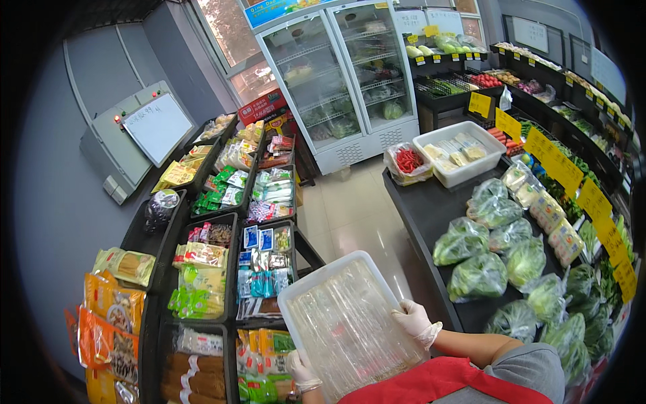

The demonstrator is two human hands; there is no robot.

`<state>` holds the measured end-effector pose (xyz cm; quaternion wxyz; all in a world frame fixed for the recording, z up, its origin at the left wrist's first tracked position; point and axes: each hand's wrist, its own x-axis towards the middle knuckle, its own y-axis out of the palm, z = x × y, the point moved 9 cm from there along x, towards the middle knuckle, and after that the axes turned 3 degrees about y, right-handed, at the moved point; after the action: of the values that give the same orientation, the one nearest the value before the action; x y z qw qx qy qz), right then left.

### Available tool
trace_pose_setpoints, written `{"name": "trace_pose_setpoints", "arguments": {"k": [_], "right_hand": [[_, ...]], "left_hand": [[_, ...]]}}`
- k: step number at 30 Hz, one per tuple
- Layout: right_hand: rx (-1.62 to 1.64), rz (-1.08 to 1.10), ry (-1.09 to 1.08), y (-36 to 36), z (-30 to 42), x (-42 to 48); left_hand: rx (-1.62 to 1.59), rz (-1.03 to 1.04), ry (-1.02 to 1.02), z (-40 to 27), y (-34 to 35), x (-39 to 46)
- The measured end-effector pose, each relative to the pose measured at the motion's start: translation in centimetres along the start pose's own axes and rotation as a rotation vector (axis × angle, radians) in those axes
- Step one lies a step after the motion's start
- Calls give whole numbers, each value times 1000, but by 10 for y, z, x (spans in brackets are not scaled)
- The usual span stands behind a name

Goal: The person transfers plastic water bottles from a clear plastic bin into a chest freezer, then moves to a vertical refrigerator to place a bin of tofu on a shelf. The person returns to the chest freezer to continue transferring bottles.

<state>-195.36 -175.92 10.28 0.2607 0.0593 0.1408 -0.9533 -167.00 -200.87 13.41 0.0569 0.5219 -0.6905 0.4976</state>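
I carry a white plastic tub (287, 298) in front of my red apron (424, 379), one hand on each side of it. Clear plastic-wrapped packs (348, 318) lie in rows inside; what the packs hold is hard to make out. My right hand (418, 321), in a thin white glove, grips the tub's right rim. On the opposite side my left hand (303, 372), gloved the same way, holds the lower left edge, its fingers partly hidden by the tub.
A black table (419, 222) at right bears bagged green lettuces (479, 278), a second white tub (474, 171) with packs, and a bag of red chillies (408, 160). Black crates (202, 303) of packaged food line the left. A glass-door fridge (343, 81) stands beyond the tiled aisle (353, 212).
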Motion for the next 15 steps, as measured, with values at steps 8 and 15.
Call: {"name": "trace_pose_setpoints", "arguments": {"k": [8,15], "right_hand": [[-5,-195,-47,19,73,207],[81,-299,51,21,85,352]], "left_hand": [[-95,13,169,16,147,234],[-207,204,201,31,298,367]]}}
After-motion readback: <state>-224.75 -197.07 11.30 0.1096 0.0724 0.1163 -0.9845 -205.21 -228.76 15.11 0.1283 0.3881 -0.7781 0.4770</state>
